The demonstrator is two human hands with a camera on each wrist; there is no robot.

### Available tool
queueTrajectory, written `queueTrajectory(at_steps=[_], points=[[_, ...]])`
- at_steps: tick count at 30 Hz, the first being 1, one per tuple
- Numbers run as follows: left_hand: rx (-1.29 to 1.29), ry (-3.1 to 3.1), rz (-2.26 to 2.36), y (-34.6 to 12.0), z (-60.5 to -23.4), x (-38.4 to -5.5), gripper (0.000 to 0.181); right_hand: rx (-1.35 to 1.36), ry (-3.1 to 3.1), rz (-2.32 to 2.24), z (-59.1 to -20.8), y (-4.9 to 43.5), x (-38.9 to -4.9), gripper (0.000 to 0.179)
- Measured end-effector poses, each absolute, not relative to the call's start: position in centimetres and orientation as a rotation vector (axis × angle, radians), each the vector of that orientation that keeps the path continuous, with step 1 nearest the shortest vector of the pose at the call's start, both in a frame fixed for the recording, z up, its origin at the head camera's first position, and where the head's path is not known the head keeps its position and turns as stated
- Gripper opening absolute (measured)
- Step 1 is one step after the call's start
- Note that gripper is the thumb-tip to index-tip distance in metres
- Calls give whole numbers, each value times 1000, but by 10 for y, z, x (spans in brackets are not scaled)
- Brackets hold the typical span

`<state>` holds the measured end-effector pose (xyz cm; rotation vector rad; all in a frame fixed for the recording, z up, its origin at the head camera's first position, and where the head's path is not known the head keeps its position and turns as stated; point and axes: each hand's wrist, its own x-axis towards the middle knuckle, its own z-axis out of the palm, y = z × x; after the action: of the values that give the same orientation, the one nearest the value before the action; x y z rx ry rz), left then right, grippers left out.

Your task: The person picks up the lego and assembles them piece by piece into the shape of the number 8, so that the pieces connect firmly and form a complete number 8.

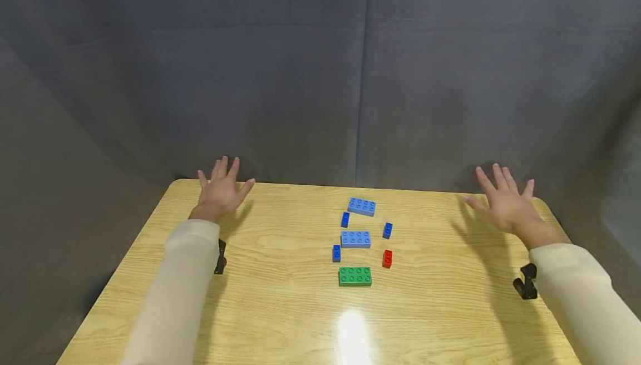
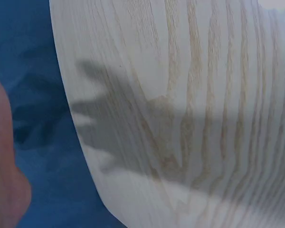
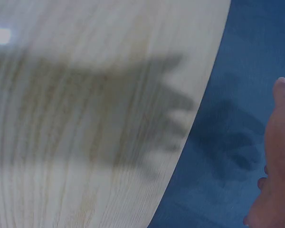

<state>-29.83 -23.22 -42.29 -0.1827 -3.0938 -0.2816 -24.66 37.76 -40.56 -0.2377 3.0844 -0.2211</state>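
In the head view my left hand (image 1: 218, 193) is held over the far left part of the table, fingers spread and nothing in them. Over the far right side my right hand (image 1: 508, 205) is spread the same way, also holding nothing. Between them lie building bricks: a light blue brick (image 1: 361, 206) at the back, another light blue brick (image 1: 355, 239) in the middle and a green brick (image 1: 355, 276) nearest me. Small dark blue bricks (image 1: 345, 220), (image 1: 336, 253) and a third dark blue brick (image 1: 388, 230) lie around them, with a small red brick (image 1: 388, 259) at right.
The wooden table (image 1: 280, 309) has rounded far corners. A dark grey curtain (image 1: 300, 103) hangs right behind its far edge and along both sides. Black wrist mounts (image 1: 526, 281) stick out from the sleeves. Both wrist views show hand shadows on the table.
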Motion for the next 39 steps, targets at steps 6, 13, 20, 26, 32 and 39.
queueTrajectory(at_steps=[6, 13, 20, 26, 32, 39], points=[[-387, -3065, -233, -224, -425, -288, 75, -442, 3139, -222, -410, 358, -230, 80], [-604, -3007, -181, -211, -429, -274, 72, -651, 3148, -233, -411, 328, -212, 77], [-780, -2948, -127, -199, -429, -258, 72, -789, 3164, -223, -414, 307, -200, 76], [-875, -2889, -111, -189, -432, -243, 72, -879, 3160, -251, -416, 293, -192, 76], [-947, -2861, -187, -176, -436, -232, 69, -935, 3149, -335, -420, 279, -182, 77], [-1027, -2820, -287, -161, -448, -218, 68, -1019, 3087, -408, -430, 261, -169, 78]])
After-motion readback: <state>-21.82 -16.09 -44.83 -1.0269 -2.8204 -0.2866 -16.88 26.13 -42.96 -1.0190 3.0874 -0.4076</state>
